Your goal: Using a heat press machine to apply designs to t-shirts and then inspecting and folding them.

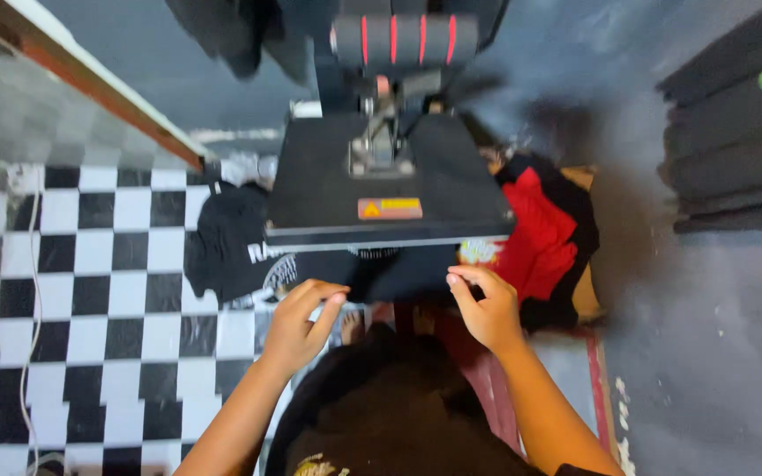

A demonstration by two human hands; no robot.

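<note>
Head view: looking straight down on a heat press (387, 176), upper plate raised or swung over the lower bed, foam-gripped handle (405, 39) with red stripes at the top.
Garment: black fabric (399, 273) lying on the lower bed under the front edge of the upper plate, front hem hanging toward the person.
Left hand (297, 326): fingers bent, tips on the front edge of the black fabric, thumb beneath; seems a light pinch, not a closed fist.
Right hand (487, 308): fingers curled over the same edge farther right, thumb tucked under; hold on the cloth looks likely, though too blurred to be sure.
Step in hand: by appearance, spreading or squaring the garment on the bed, both hands at its near edge.
Next move calls for: cloth flat and centred under the plate, no folds at the hem, both hands drawn clear of the plate before the handle is worked.
Risk: hot plate just above the fingers; a crease would be pressed in.
Left of press: a second black garment with white print (231, 247) heaped beside the bed, above a black-and-white chequered floor (90, 264).
Right of press: red and black clothing (544, 238) in a pile.
Far right: stack of dark folded shirts (734, 150), top one with a bright multicoloured print.
</note>
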